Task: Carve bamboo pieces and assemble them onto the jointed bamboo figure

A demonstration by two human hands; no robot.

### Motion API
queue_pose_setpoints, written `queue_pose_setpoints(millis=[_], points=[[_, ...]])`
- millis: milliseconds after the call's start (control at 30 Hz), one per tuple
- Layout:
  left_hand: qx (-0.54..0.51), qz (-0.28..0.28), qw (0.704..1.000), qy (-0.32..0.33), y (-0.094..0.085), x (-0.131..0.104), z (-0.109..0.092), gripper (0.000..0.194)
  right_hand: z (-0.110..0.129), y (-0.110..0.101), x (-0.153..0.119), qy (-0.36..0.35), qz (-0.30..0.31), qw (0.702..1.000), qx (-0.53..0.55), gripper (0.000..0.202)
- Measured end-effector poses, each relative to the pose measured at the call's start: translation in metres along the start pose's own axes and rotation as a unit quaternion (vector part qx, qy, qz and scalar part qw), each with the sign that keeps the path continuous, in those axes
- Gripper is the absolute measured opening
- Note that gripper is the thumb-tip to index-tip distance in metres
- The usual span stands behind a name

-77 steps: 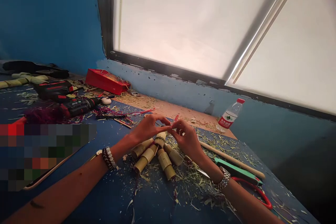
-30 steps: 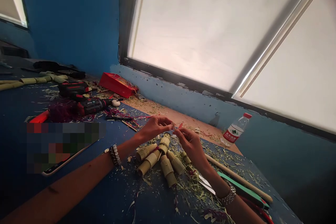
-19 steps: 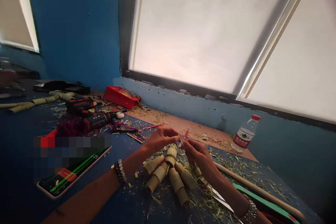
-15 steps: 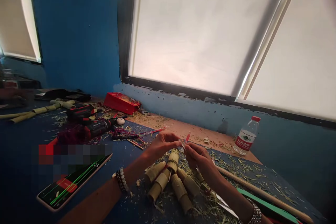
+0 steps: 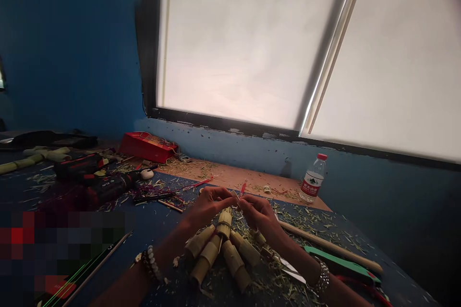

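Observation:
My left hand (image 5: 212, 206) and my right hand (image 5: 257, 211) meet above the blue table, fingertips pinched on a small pale piece (image 5: 235, 195) between them. Its exact form is too small to tell. Just below lies a figure made of bamboo segments (image 5: 225, 223), bound at the middle, with several thicker pieces fanning toward me. A red thin item (image 5: 244, 187) shows right behind my right fingertips; whether I touch it is unclear.
A phone (image 5: 82, 273) lies at the lower left. Black power tools (image 5: 108, 188) and a red box (image 5: 147, 147) are behind it. To the right are a bottle (image 5: 313, 178), a wooden stick (image 5: 334, 247), a green-handled tool (image 5: 342, 265) and bamboo shavings (image 5: 306, 220).
The view has turned right, so things sit further left in the picture. Both hands remain together above the bamboo figure, and the small piece between them looks tilted differently.

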State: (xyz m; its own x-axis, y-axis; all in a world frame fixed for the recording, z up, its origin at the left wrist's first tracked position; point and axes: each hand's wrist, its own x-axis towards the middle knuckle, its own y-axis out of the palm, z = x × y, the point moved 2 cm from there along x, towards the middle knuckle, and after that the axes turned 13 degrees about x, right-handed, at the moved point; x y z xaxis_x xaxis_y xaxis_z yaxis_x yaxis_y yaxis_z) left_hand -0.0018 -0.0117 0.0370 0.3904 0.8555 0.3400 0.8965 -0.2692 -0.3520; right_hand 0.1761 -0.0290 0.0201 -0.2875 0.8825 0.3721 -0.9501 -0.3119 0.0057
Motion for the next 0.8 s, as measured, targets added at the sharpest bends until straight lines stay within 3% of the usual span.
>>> queue_pose_setpoints(millis=[333, 467, 667, 800], points=[[-0.085, 0.057, 0.995, 0.017, 0.005, -0.005, -0.005, 0.025, -0.012, 0.002, -0.004, 0.067, 0.044, 0.978, 0.19, 0.048], [-0.06, 0.036, 0.997, 0.013, 0.003, -0.004, -0.004, 0.028, -0.013, 0.004, -0.004, 0.072, 0.053, 0.975, 0.205, 0.049], [-0.027, 0.064, 0.997, 0.021, -0.003, -0.001, 0.001, 0.036, -0.008, 0.011, -0.002, 0.111, 0.075, 0.969, 0.209, 0.052], [-0.013, -0.018, 1.0, 0.013, -0.009, 0.006, 0.006, 0.039, -0.007, 0.011, 0.002, 0.107, 0.051, 0.973, 0.198, 0.053]])
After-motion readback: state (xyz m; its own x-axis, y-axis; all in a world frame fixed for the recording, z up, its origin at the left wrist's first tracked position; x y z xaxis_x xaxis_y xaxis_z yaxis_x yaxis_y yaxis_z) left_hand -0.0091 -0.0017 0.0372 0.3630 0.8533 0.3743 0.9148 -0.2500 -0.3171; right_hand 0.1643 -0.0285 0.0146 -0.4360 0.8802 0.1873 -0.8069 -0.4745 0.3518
